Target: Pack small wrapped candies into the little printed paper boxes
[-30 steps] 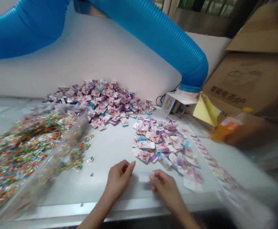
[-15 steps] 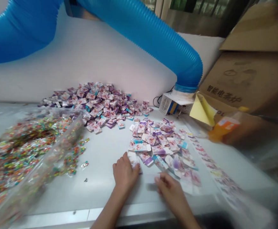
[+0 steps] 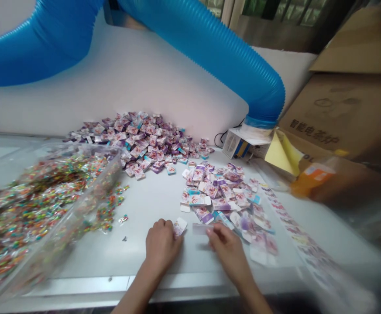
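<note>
My left hand (image 3: 160,244) rests on the white table (image 3: 151,205), fingers curled round a small flat printed carton (image 3: 179,226) that sticks out to its right. My right hand (image 3: 227,247) lies beside it, fingers pinched on a small pale strip (image 3: 199,228) at the table surface. Just beyond both hands spreads a loose scatter of flat pink and purple cartons (image 3: 221,196). A bigger heap of folded cartons (image 3: 141,139) lies against the back wall.
A clear plastic bag of colourful small candies (image 3: 36,205) fills the left side, some spilled beside it. A blue ribbed hose (image 3: 216,48) arches overhead. Cardboard boxes (image 3: 344,113), yellow paper and a strip of stickers (image 3: 301,244) stand at the right.
My left hand reached to the scattered cartons and drew back with one carton in it. My right hand stayed near the table's front edge with the pale strip.
</note>
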### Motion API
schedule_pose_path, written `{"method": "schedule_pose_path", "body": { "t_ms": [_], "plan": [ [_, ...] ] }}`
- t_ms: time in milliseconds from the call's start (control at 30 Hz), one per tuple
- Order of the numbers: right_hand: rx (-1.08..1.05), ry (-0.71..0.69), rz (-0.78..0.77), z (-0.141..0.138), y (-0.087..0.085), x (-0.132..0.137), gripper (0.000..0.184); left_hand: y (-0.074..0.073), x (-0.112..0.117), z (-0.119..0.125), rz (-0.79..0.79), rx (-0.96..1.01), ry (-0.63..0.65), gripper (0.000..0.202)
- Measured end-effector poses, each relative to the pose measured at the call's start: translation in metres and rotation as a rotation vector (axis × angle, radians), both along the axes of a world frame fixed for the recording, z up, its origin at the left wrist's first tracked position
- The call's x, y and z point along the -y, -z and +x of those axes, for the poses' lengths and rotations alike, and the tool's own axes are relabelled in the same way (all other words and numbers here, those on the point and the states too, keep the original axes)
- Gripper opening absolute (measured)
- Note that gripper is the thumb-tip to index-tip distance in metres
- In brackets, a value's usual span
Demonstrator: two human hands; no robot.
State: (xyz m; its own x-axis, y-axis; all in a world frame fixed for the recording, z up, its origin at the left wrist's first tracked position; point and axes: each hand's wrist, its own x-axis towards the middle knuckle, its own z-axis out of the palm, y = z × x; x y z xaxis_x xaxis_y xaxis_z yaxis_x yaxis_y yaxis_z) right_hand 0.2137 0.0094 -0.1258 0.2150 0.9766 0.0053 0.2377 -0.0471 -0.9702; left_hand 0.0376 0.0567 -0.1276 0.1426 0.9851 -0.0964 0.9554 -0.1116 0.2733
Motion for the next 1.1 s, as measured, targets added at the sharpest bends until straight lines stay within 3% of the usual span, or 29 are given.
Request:
{"method": "schedule_pose_path", "body": {
  "t_ms": [133,233,333,433,500,600,667,733,867,933,1033,1100],
  "plan": [
    [0.022,-0.046,0.055,-0.022,-0.003,-0.018,0.029,-0.006,0.012,-0.015,-0.002,0.081,-0.020,0.007],
    [0.041,-0.088,0.057,-0.036,-0.006,-0.027,0.025,-0.009,0.019,-0.021,0.007,0.143,-0.059,0.009],
    [0.235,-0.236,0.067,-0.043,-0.011,-0.031,0.021,-0.008,0.024,-0.028,0.083,0.156,-0.068,0.007],
    [0.457,-0.412,0.060,-0.046,-0.018,-0.034,0.017,-0.001,0.031,-0.038,0.177,0.195,0.011,0.010],
    [0.547,-0.444,0.020,-0.052,-0.023,-0.038,0.011,0.006,0.036,-0.044,0.264,0.251,0.060,0.021],
    [0.642,-0.471,-0.044,-0.071,-0.027,-0.047,0.034,0.017,0.042,-0.054,0.402,0.298,0.084,0.036],
    [0.706,-0.531,-0.042,-0.087,-0.028,-0.054,0.030,0.024,0.045,-0.064,0.439,0.278,0.090,0.036],
    [0.755,-0.621,0.001,-0.103,-0.030,-0.064,0.020,0.029,0.049,-0.078,0.442,0.261,0.091,0.034],
    [0.584,-0.948,-0.007,-0.133,-0.027,-0.093,0.028,0.034,0.058,-0.111,0.515,0.306,-0.025,0.030],
    [0.530,-0.914,-0.023,-0.153,-0.020,-0.107,0.027,0.035,0.063,-0.124,0.562,0.324,-0.120,0.029],
    [0.592,-0.677,0.027,-0.185,-0.002,-0.117,0.028,0.036,0.067,-0.135,0.607,0.336,-0.202,0.030],
    [0.602,-0.621,0.051,-0.201,0.012,-0.116,0.022,0.037,0.068,-0.136,0.646,0.337,-0.218,0.030]
  ]
}}
